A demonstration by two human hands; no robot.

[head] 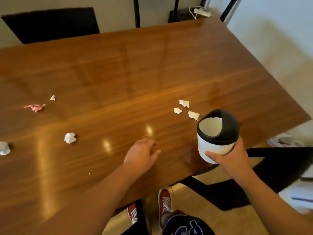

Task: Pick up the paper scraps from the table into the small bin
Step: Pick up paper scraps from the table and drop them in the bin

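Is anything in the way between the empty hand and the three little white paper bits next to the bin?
Nothing visible. Only bare table lies between the left hand and the three white scraps. The small bin, held in the right hand, sits just beside them.

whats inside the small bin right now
Through the opening of the small bin, held in the right hand, only bare white inner wall shows, no scraps. The black lid and the angle hide the bottom.
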